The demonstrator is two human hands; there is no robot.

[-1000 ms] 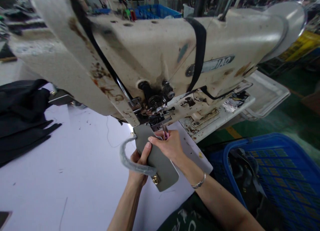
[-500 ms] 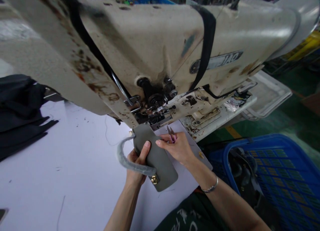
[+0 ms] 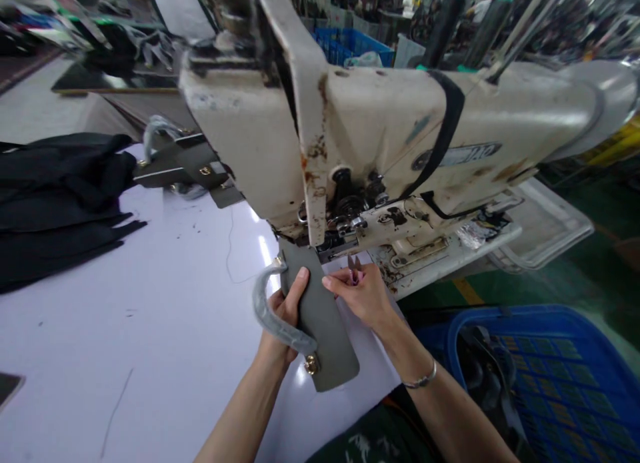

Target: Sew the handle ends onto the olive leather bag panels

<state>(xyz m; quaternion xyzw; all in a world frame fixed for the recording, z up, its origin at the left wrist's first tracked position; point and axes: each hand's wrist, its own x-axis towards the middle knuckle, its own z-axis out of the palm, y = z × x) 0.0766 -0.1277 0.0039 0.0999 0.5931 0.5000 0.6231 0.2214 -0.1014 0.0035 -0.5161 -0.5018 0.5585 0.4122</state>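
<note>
Grey bag panel [image 3: 323,323] with handle [image 3: 273,319]: frame centre, top end under the sewing machine [image 3: 380,129] head, above the bench [image 3: 150,303]. Left hand [image 3: 286,309] clamped on panel. Right hand [image 3: 363,296] closed round thread snips [image 3: 354,266]. Step, judged: trimming at the needle; calls for a steady panel.

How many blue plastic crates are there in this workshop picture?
2. The near crate sits on the floor at lower right; the far crate stands at the top, beyond the sewing machine. Others may be hidden behind it.
</note>
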